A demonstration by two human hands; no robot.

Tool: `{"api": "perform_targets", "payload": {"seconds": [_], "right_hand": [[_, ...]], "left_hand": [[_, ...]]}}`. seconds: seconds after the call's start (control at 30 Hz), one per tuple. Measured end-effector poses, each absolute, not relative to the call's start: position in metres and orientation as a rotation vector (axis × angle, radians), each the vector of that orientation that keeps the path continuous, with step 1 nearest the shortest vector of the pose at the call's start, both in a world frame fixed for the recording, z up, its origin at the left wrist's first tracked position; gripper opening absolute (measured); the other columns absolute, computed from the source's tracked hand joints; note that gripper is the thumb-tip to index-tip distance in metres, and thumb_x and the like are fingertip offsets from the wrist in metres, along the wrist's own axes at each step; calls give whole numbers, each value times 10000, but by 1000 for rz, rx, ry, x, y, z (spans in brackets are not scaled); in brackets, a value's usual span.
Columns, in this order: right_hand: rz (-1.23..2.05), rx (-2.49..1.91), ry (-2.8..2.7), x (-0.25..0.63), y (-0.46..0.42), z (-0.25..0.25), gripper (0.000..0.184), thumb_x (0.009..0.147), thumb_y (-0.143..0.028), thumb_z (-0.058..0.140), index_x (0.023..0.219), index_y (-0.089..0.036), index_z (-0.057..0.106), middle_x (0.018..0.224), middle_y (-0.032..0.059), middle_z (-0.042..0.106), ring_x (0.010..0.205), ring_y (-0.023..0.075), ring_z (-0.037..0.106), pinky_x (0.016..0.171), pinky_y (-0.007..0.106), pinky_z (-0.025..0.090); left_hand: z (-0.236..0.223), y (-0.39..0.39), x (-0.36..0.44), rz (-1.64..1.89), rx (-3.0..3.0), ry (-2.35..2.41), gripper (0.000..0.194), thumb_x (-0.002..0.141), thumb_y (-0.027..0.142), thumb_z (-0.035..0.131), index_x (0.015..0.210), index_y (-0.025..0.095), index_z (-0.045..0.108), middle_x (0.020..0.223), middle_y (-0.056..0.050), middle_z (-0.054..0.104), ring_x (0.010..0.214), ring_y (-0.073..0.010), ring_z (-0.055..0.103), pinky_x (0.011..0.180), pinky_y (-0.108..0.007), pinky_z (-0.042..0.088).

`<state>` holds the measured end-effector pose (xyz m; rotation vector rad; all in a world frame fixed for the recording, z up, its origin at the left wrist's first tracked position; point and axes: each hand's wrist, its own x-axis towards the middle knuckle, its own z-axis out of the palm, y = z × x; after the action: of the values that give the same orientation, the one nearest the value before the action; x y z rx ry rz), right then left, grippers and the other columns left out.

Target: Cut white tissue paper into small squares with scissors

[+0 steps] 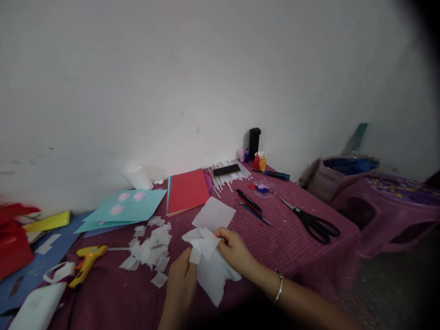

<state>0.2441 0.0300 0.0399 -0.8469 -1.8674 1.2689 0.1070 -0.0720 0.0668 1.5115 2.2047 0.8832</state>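
Observation:
Between my two hands hangs a crumpled sheet of white tissue paper (211, 272), its lower corners drooping over the table's near side. My left hand (183, 275) pinches the sheet's left part. My right hand (236, 252) grips its upper right part between thumb and fingers. Just beyond the tissue lies a pale square of paper (215, 213). Left of my left hand, many small cut tissue squares (151, 247) are piled loosely on the checked cloth (275, 238).
Scissors (309, 222) lie at the right. A yellow glue gun (88, 263) rests at the left, nozzle toward the tissue pile. Behind are red paper sheets (188, 190), a blue card (127, 206), pens (249, 200), white sticks (223, 183) and paint bottles (263, 162).

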Motion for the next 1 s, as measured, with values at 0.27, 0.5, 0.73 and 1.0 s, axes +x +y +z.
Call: {"api": "perform_targets", "payload": {"seconds": [0.27, 0.5, 0.73, 1.0], "right_hand": [[1133, -762, -2098, 249, 27, 50, 85, 735, -144, 580, 810, -173, 609, 734, -19, 614, 656, 123, 516, 566, 206, 307], [1087, -866, -2022, 248, 32, 39, 114, 799, -159, 523, 696, -163, 572, 666, -1, 609, 644, 136, 538, 563, 210, 314], [955, -805, -2177, 248, 16, 51, 98, 801, -191, 535, 718, -174, 582, 709, 14, 628, 653, 143, 549, 584, 230, 324], [1051, -800, -2047, 248, 13, 48, 87, 755, -152, 499, 704, -175, 566, 665, 1, 576, 635, 140, 515, 578, 232, 340]], "left_hand": [[72, -74, 130, 496, 1765, 2254, 232, 859, 182, 347, 796, 215, 568, 806, -57, 680, 756, -192, 636, 639, -267, 392], [71, -80, 129, 317, 1723, 2350, 268, 855, 146, 318, 848, 197, 581, 844, -72, 683, 809, -205, 644, 671, -284, 389], [80, -63, 124, 640, 1505, 2408, 181, 836, 309, 454, 921, 248, 602, 883, -37, 706, 819, -223, 654, 650, -282, 374], [65, -59, 117, 795, 1520, 2546, 326, 883, 330, 368, 586, 224, 450, 546, 16, 511, 541, -154, 493, 538, -267, 262]]}}
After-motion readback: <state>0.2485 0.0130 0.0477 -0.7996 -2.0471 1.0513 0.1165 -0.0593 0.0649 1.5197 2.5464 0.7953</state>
